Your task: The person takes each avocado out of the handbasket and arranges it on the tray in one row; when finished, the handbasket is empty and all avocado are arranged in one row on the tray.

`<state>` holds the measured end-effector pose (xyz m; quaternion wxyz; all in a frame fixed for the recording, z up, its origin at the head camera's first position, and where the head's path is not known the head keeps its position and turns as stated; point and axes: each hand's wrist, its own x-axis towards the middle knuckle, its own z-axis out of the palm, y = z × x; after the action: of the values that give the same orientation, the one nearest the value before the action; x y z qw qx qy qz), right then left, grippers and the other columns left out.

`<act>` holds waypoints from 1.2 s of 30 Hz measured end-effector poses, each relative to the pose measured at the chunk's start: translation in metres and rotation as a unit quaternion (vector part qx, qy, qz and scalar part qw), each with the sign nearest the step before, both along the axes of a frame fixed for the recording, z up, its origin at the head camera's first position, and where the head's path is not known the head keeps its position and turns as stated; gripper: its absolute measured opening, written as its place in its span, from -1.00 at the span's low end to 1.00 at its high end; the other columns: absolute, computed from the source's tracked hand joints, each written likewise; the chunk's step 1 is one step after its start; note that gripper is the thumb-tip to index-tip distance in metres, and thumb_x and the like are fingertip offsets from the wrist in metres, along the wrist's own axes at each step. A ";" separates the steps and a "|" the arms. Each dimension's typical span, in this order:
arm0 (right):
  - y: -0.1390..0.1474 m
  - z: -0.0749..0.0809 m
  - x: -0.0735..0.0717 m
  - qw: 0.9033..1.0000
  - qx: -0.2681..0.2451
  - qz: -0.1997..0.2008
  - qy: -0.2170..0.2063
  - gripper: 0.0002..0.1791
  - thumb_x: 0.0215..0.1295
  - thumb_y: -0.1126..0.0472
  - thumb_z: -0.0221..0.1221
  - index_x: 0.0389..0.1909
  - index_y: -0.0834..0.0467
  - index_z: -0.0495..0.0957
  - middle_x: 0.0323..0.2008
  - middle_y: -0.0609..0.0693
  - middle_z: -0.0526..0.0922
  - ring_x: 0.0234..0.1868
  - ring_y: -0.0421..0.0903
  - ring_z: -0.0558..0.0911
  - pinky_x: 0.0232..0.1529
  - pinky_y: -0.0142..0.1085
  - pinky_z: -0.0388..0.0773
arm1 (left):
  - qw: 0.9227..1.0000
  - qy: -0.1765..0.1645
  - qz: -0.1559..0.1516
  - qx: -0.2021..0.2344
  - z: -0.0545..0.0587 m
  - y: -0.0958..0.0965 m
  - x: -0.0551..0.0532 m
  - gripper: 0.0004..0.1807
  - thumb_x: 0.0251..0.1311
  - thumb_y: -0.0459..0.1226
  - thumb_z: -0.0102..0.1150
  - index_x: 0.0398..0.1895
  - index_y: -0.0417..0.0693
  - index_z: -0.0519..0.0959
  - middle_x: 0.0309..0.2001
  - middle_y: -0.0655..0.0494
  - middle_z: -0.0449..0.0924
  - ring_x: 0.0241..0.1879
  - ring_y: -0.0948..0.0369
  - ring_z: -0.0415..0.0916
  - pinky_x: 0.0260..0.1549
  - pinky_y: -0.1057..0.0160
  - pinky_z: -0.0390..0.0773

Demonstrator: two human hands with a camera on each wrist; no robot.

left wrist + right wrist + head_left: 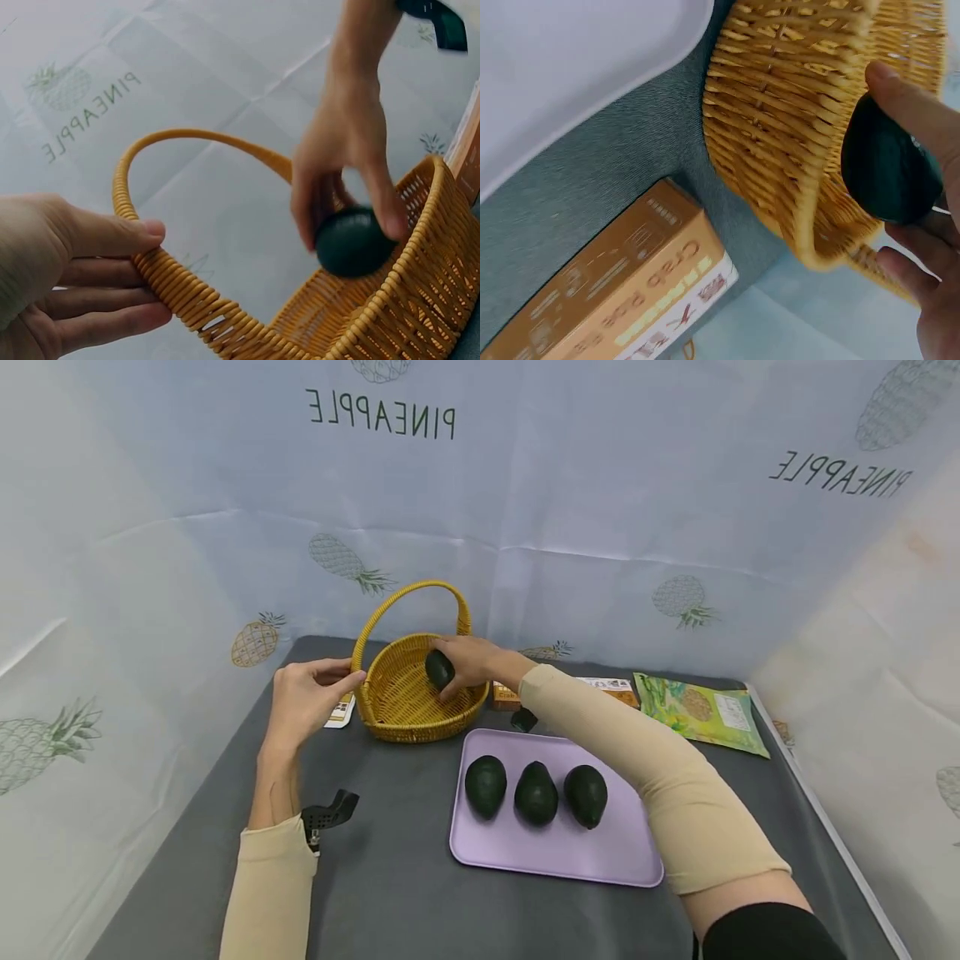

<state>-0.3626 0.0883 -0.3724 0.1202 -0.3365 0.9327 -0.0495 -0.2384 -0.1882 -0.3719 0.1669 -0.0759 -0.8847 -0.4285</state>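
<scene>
A yellow wicker basket (397, 731) with a tall arched handle stands at the back of the grey table. My left hand (303, 702) pinches the handle's left base between thumb and fingers, as the left wrist view shows up close. At the basket's mouth, my right hand (468, 662) grips a dark green avocado (354, 241) by its sides, with thumb and fingers spread round it. Three more avocados lie in a row on a lilac tray (555, 852), in front and to the right of the basket; the middle avocado (536, 795) points its narrow end away.
Behind the tray lies an orange and white box (622, 285), partly hidden by the right arm. A green and yellow packet (701, 710) rests at the back right. Left of the basket, a small yellow and white item (341, 712) shows partly. A pineapple-print cloth (562, 468) hangs behind.
</scene>
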 end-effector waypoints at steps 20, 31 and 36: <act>0.098 0.061 0.104 0.981 -0.178 -0.068 0.023 0.13 0.03 -0.20 0.59 0.55 0.15 0.30 0.44 0.07 0.49 0.40 0.07 0.53 0.40 0.01 0.47 | 1.000 -0.011 0.005 0.013 0.013 -0.049 -0.003 -0.52 0.31 0.00 0.43 0.13 -0.13 0.76 -0.46 0.88 0.53 -0.53 0.61 0.58 -0.54 0.51 0.56; 0.164 0.052 0.167 0.972 -0.200 -0.125 0.005 0.15 -0.05 -0.14 0.65 0.54 0.16 0.33 0.35 0.09 0.55 0.32 0.10 0.60 0.32 0.04 0.57 | 0.999 -0.031 0.015 0.009 0.014 -0.047 -0.004 -0.44 0.28 0.08 0.42 0.16 -0.13 0.74 -0.51 0.97 0.48 -0.51 0.62 0.58 -0.55 0.50 0.56; 0.179 0.038 0.186 0.971 -0.190 -0.143 0.022 0.13 -0.10 -0.15 0.67 0.50 0.13 0.39 0.29 0.06 0.61 0.29 0.11 0.62 0.28 0.09 0.57 | 0.999 -0.042 0.025 0.011 0.010 -0.055 0.001 -0.45 0.29 0.05 0.43 0.17 -0.13 0.74 -0.50 0.98 0.47 -0.48 0.65 0.54 -0.60 0.46 0.51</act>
<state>-0.1761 0.2669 -0.3342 0.0253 -0.2170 0.9471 -0.2349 -0.2372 -0.2435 -0.3616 0.1415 -0.0336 -0.8877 -0.4369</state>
